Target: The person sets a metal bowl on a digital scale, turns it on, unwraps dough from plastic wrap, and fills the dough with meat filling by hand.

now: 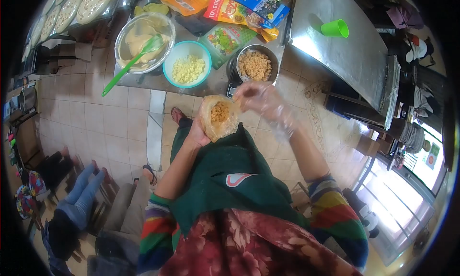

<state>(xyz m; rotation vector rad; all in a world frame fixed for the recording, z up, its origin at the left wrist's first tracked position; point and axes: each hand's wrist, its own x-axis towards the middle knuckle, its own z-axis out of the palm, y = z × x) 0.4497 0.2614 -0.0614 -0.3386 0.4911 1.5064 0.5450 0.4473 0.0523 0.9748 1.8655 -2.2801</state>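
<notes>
My left hand (200,132) holds up a round bread pocket (207,114), its mouth facing me. Brown crumbly filling (220,112) shows inside it, and a shiny clear film lies around its edge. My right hand (263,103), in a clear plastic glove, is beside the pocket's right rim with its fingertips drawn together; whether they pinch anything is too blurred to tell. Just beyond that hand, a metal bowl (276,60) of similar brown crumbs stands on a small scale (231,90). To its left is a turquoise-rimmed bowl (165,67) of pale yellow crumble.
A metal bowl (120,44) of creamy spread holds a green spatula (125,71), its handle jutting past the table edge. Food packets (227,41) lie behind. A green cup (335,28) sits on the steel table (352,56). Flatbreads (93,5) are at upper left; people sit at lower left.
</notes>
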